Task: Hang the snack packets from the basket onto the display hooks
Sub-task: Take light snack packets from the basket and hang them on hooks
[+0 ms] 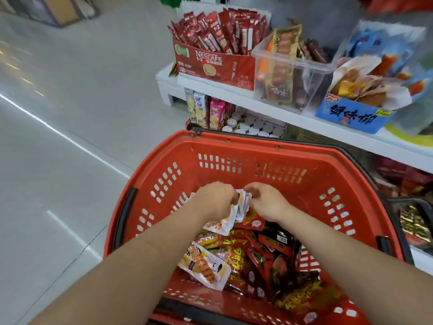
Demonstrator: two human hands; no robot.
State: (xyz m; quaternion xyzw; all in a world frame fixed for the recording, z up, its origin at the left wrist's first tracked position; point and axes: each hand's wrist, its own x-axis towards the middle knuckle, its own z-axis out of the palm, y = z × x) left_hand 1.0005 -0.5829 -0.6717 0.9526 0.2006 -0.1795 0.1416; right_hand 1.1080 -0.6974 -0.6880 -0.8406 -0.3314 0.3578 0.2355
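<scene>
Down inside the red basket (164,150), both hands meet over a small stack of white packets (241,205). The left hand (215,198) grips the stack with curled fingers; the right hand (267,201) pinches its upper edge with bent fingers. More snack packets (248,260) lie heaped on the basket floor, beside a white shelf (262,104).

I see a white store shelf (222,92) carrying a red Nescafé cardboard box of sachets (215,66), a clear plastic tub (293,76) and a blue printed carton (351,116) side by side. Before it, a red perforated plastic basket (339,174) holds snack packets (246,259).
</scene>
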